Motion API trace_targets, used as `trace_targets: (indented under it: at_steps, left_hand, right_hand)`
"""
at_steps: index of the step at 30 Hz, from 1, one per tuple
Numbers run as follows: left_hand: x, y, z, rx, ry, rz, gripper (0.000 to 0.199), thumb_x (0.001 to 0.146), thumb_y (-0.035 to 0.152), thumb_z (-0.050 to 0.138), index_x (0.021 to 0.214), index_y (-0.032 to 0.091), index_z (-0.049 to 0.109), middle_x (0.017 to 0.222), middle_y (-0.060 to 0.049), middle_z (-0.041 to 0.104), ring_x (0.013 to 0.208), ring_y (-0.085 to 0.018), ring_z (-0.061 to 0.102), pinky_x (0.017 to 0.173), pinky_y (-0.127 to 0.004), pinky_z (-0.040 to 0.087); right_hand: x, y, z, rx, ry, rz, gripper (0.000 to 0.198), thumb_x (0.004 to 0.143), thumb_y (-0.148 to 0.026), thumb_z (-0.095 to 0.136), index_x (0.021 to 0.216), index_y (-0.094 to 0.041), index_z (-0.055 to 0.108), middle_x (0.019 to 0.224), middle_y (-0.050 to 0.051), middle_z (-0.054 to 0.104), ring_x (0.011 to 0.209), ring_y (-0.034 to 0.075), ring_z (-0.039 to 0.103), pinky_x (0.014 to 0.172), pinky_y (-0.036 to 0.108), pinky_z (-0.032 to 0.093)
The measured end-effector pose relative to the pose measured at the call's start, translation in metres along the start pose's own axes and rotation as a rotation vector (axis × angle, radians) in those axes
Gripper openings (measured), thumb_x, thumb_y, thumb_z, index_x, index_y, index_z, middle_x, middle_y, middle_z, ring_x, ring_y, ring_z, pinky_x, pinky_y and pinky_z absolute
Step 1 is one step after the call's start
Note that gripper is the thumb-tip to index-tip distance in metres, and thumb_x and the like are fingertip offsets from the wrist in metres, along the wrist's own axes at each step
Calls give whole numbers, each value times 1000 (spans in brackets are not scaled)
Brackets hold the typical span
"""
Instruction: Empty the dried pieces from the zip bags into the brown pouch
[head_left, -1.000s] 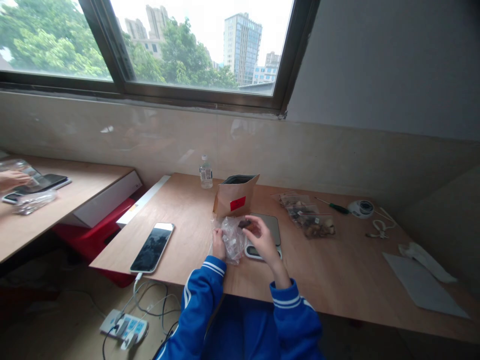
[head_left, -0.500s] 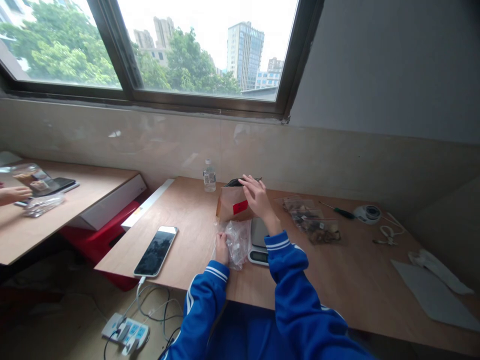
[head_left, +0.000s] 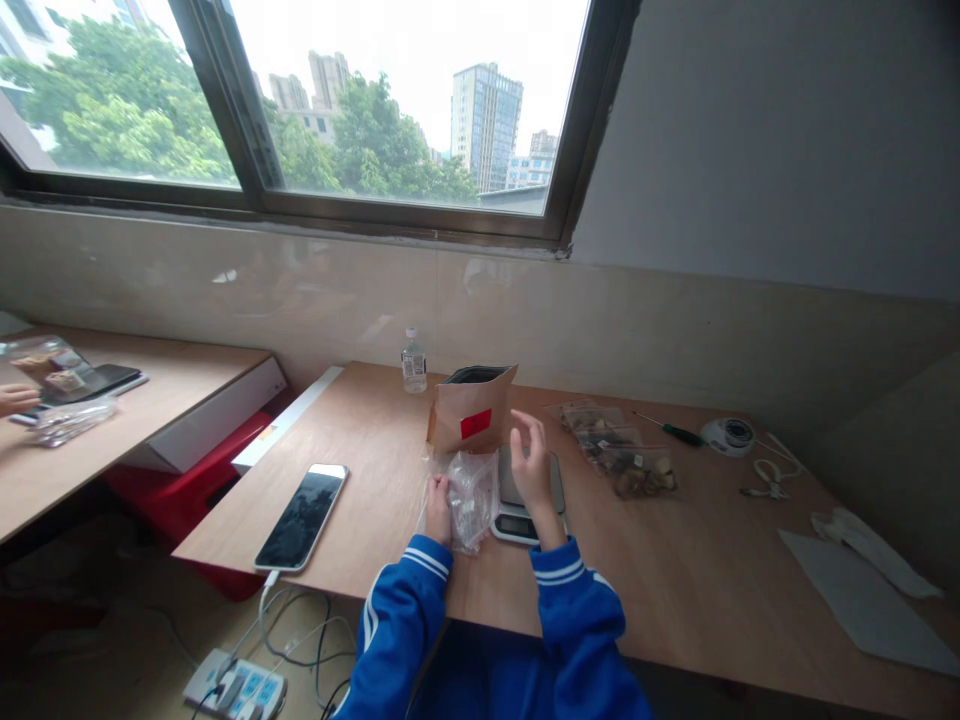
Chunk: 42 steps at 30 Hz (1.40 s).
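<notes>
My left hand (head_left: 438, 510) is closed on the edge of some clear plastic bags (head_left: 472, 500) near the table's front. My right hand (head_left: 531, 465) hovers over a small digital scale (head_left: 555, 490), fingers apart and slightly curled, with nothing visible in it. Behind the plastic stands a brown paper pouch (head_left: 450, 415) with a red label (head_left: 475, 424). Its top gapes and shows a dark lining; what lies inside is hidden. Part of the scale is covered by my right hand and wrist.
Filled clear bags (head_left: 645, 475), a green-handled screwdriver (head_left: 681, 434) and a white dome camera (head_left: 727, 437) lie to the right. A bottle (head_left: 413, 362) stands at the back, a charging phone (head_left: 304, 517) at left. Another person's hand (head_left: 16, 399) is over the neighbouring table.
My right hand has come down from the pouch's top opening to above the scale. The left hand keeps its hold on the plastic. The view has tilted slightly.
</notes>
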<state>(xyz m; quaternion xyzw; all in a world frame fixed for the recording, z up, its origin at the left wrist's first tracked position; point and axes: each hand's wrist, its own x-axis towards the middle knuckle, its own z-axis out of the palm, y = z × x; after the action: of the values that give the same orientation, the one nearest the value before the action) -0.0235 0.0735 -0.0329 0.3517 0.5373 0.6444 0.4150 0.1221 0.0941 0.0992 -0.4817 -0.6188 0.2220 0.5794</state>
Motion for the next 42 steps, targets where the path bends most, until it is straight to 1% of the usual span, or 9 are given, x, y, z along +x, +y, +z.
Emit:
trace_targets:
  at_steps: [3, 6, 11, 15, 21, 29, 35, 39, 42]
  left_hand:
    - [-6, 8, 5, -28, -22, 10, 38, 80, 57, 49, 83, 20, 52, 79, -3, 56, 81, -21, 57, 78, -37, 47]
    - [-17, 25, 12, -46, -109, 15, 39, 77, 53, 55, 95, 19, 55, 87, -4, 61, 82, -20, 59, 77, -35, 48]
    - [-33, 66, 21, 39, -317, 143, 39, 77, 43, 61, 110, 22, 57, 112, -7, 61, 100, -21, 59, 87, -33, 46]
    - [-36, 93, 15, 172, -368, 175, 39, 79, 40, 61, 114, 22, 60, 107, -6, 65, 84, -19, 59, 79, -31, 47]
    - [-40, 110, -10, 222, -525, -14, 34, 67, 43, 71, 95, 22, 71, 93, -6, 69, 82, -22, 61, 71, -30, 49]
    - [-39, 118, -18, 133, -312, -148, 53, 71, 60, 59, 95, 15, 70, 87, -9, 69, 77, -20, 64, 62, -28, 48]
    - [-31, 116, -25, 139, -181, -136, 54, 70, 62, 57, 89, 13, 69, 82, -9, 69, 65, -19, 65, 55, -27, 48]
    - [-17, 114, -26, 316, -187, -66, 48, 77, 61, 47, 91, 18, 63, 64, -1, 60, 40, -14, 55, 34, -21, 31]
    - [-3, 111, -25, 440, -150, 3, 41, 84, 55, 41, 97, 21, 61, 62, 0, 57, 37, -13, 50, 38, -23, 34]
  right_hand:
    - [-42, 14, 2, 41, -60, 372, 45, 83, -48, 54, 113, -15, 54, 118, 16, 60, 112, 26, 56, 98, 43, 42]
    - [-68, 19, 6, 248, -153, 554, 54, 77, -53, 60, 116, -17, 49, 112, 13, 64, 104, 25, 62, 88, 37, 49]
    - [-62, 15, -9, 309, -8, 542, 45, 67, -53, 69, 93, -17, 58, 88, 9, 68, 77, 22, 65, 62, 31, 51]
    - [-50, 6, -30, 385, 37, 520, 41, 71, -54, 65, 90, -18, 57, 79, 6, 66, 64, 19, 60, 47, 26, 44]
    - [-57, 0, -22, 332, 54, 401, 35, 78, -54, 58, 87, -20, 55, 71, 2, 58, 64, 17, 56, 54, 27, 45]
    - [-77, -12, 3, 248, -235, 389, 38, 77, -44, 65, 105, -20, 55, 100, 6, 64, 90, 20, 62, 79, 32, 49]
    - [-96, -9, 6, 359, -518, 556, 29, 67, -37, 72, 84, -16, 61, 66, 0, 63, 55, 16, 59, 51, 26, 48]
    - [-99, 1, 9, 376, -497, 532, 26, 69, -39, 71, 79, -16, 64, 66, 1, 64, 57, 15, 59, 50, 25, 47]
    - [-95, 12, 22, 345, -383, 599, 30, 70, -42, 67, 83, -16, 62, 62, 1, 62, 50, 15, 56, 45, 25, 45]
